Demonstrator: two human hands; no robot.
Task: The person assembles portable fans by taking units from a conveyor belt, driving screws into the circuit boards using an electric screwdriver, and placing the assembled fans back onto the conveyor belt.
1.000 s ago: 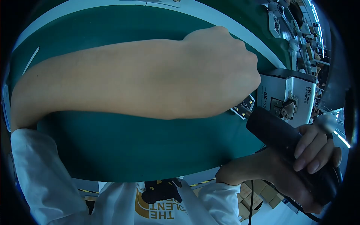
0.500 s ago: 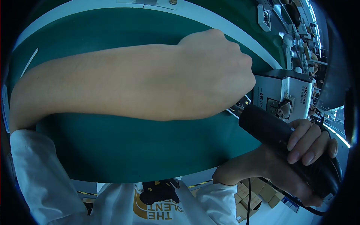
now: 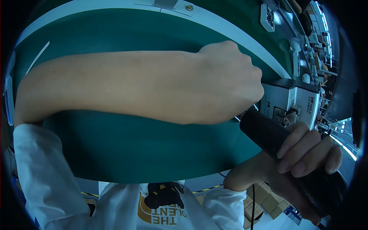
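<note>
My left hand (image 3: 232, 82) is closed in a fist over the green work surface, its back towards me and its fingers hidden underneath. Past its lower edge shows a small sliver of a dark piece with light edges (image 3: 256, 108), mostly covered; I cannot make out whether the fingers hold it. My right hand (image 3: 303, 161) grips a thick black cylindrical electric screwdriver (image 3: 264, 130), slanting up to the left. Its nose comes close to the left fist and the dark piece; the bit is hidden.
A silver and black screw feeder box (image 3: 290, 101) stands just right of my left hand. A pale curved rim (image 3: 230, 28) edges the green work surface (image 3: 149, 149). A thin white strip (image 3: 37, 57) lies at left. Cardboard boxes (image 3: 268, 199) are on the floor.
The view has shifted slightly. My right hand and the screwdriver sit a little further left, and more of the dark piece is covered. My left hand stays closed.
</note>
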